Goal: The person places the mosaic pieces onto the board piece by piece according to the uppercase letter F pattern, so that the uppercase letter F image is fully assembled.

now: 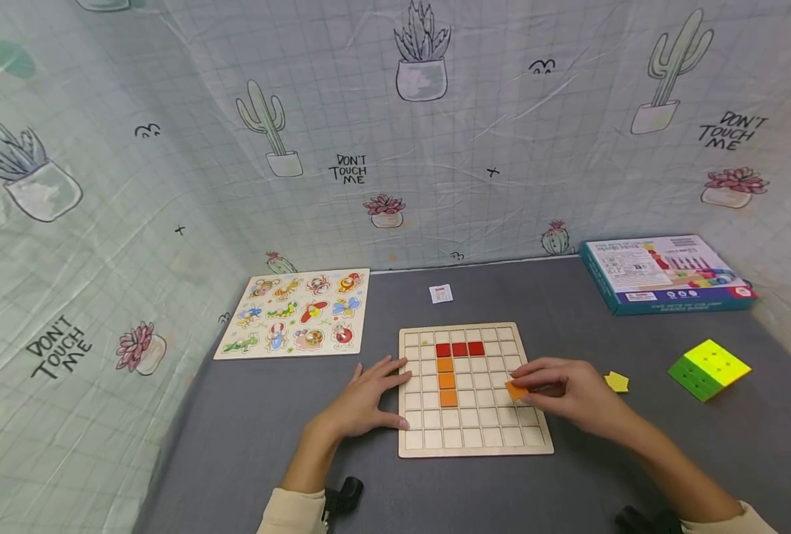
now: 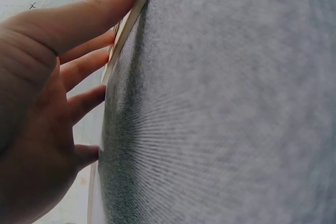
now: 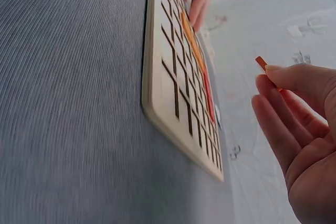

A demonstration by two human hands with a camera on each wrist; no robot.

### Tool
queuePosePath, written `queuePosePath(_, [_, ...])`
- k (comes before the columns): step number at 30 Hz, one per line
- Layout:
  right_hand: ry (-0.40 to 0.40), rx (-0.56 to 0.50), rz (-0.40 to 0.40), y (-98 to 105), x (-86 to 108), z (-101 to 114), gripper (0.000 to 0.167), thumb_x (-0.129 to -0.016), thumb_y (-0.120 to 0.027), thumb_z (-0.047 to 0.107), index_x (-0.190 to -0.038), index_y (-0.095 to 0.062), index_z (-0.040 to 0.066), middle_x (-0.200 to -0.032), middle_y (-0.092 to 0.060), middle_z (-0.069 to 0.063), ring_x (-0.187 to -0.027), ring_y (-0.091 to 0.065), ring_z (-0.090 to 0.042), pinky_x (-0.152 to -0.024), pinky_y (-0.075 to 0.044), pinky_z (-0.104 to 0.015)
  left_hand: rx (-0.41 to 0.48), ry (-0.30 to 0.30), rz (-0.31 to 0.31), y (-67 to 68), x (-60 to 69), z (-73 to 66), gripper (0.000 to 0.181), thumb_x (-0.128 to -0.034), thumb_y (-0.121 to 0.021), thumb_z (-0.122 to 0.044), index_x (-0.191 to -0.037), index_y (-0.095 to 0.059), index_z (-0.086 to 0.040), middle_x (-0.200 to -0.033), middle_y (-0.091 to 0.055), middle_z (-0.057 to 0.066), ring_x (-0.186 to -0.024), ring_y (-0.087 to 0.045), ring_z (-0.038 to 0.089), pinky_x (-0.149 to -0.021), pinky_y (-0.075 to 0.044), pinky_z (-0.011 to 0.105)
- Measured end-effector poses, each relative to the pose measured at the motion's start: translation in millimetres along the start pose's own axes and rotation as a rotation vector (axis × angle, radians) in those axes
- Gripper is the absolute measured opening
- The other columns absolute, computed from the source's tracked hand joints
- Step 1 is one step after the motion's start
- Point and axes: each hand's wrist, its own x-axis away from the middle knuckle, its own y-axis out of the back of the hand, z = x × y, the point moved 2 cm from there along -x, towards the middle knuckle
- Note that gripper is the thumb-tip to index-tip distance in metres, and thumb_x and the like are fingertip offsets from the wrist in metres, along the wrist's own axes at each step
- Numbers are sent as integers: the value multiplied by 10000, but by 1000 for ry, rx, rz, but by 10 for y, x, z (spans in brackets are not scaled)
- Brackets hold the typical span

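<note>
The orange tile is hovering over the right part of a gridded wooden board, apart from its surface. The right hand is pinching it narrowly between thumb and fingertips. On the board, 3 red tiles are forming a row, and 3 other orange tiles are running in a column below the leftmost red. The left hand is spreading wide, its thumb and fingertips touching the board's left edge. Flat yellow tiles, too small to count, are lying near the right hand; a green-and-yellow cube is sitting farther right. Beyond, a picture puzzle, a small white card and a flat box are resting on the grey bench.
</note>
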Motion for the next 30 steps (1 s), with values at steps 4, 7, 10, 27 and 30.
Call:
queuePosePath(4, [2, 7, 45, -144, -95, -6, 218, -878, -792, 125, -1091, -802, 83, -1127, -759, -125, -952, -672, 49, -731, -602, -186, 37, -14, -13, -10, 6, 28, 794, -800, -864, -370, -1485, -540, -133, -1664, -360, 74, -1592, -225, 353, -1216, -25, 758])
queuePosePath(7, [-6, -6, 80, -269, -165, -13, 219, -868, -803, 136, -1083, -805, 90, -1119, -764, -103, -964, -673, 36, -741, -607, -195, 59, -27, -13, -12, 13, 48, 782, -805, -862, -371, -1476, -538, -135, -1664, -353, 74, -1590, -221, 360, -1215, -3, 758])
queuePosePath(10, [-8, -19, 112, -391, -227, -15, 219, -857, -814, 139, -1071, -809, 94, -1105, -770, -84, -982, -699, -24, -758, -607, -189, 70, -33, -9, -9, 9, 54, 779, -808, -859, -375, -1474, -535, -131, -1667, -346, 71, -1591, -215, 359, -1214, 9, 757])
queuePosePath(27, [70, 89, 146, -856, -398, 82, 171, -805, -858, 123, -972, -826, 122, -1006, -789, 21, -910, -702, -62, -757, -577, -218, 51, -20, -7, 21, -3, 22, 772, -808, -855, -397, -1470, -544, -148, -1662, -364, 66, -1592, -222, 351, -1221, -16, 751])
queuePosePath(30, [76, 94, 151, -891, -405, 91, 165, -808, -853, 112, -971, -827, 121, -997, -788, 21, -909, -704, -74, -767, -577, -228, 52, -26, -11, 20, 7, 24, 770, -805, -857, -390, -1464, -547, -138, -1659, -368, 76, -1588, -229, 361, -1213, -24, 762])
